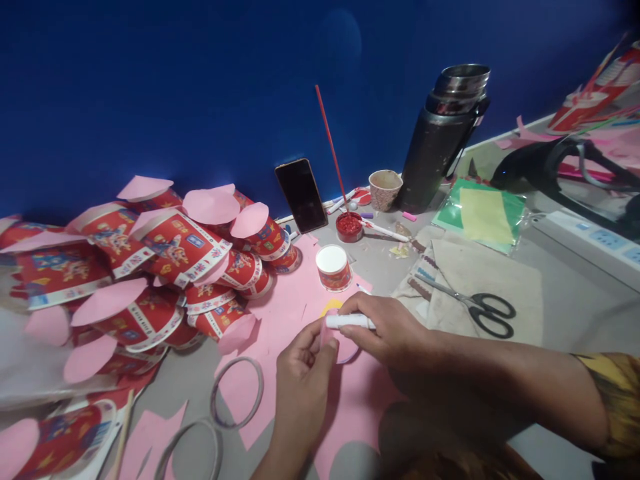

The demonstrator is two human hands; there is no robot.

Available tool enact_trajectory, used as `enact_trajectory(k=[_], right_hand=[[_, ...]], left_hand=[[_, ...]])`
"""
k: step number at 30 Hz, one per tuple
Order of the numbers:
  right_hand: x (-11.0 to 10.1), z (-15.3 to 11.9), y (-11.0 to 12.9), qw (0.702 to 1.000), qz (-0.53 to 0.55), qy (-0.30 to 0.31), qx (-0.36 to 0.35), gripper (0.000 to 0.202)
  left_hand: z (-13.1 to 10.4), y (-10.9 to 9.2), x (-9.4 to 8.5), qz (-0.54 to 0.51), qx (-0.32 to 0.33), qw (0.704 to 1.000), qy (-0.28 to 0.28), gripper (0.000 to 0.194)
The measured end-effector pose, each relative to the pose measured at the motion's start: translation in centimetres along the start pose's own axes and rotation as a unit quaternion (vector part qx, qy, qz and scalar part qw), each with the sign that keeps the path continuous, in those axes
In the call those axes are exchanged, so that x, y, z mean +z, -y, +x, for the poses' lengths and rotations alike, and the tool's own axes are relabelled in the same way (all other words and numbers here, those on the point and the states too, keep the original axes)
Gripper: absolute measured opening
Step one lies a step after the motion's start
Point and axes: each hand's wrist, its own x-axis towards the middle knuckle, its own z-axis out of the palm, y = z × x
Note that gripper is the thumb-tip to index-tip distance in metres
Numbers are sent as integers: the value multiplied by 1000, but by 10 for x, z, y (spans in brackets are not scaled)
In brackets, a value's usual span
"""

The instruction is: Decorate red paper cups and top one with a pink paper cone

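My left hand (305, 380) pinches a round pink paper piece (345, 350) between thumb and fingers; its lower edge looks purplish. My right hand (385, 330) grips a white marker (350, 321), held level across the top of that piece, its tip end by my left fingers. Whether the tip touches the paper I cannot tell. Just behind my hands, a bit of something yellow (331, 306) shows. Beneath them lies a large pink paper sheet (280, 313) with round cut-outs. A small upside-down paper cup (334, 268) stands on it, past my fingers.
Many red paper cups (175, 247) with pink discs pile up left. Two rings (237, 393) lie front left. Behind stand a phone (301, 195), a red paint pot (349, 228), a small cup (385, 190) and a flask (440, 147). Scissors (480, 308) rest on cloth; a power strip (590, 243) lies right.
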Motion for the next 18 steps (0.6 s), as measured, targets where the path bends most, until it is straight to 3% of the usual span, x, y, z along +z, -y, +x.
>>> enact_trajectory(k=[5,12,14,18], right_hand=[[-1,1,3,998,35,13,41,21],[-11,3,7,976,204,30,66,18],[-13,3,2,952,292,46,76,28],[-19,9,-7,868,487,26,90,41]], left_hand=[[-1,-1,1,17,1,1000,1,37],[4,-6,-1,22,3,1000,-21,30],[6,-6,-1,-19,-24,999,-15,28],[7,-2,3,-174,-117,978,11,34]])
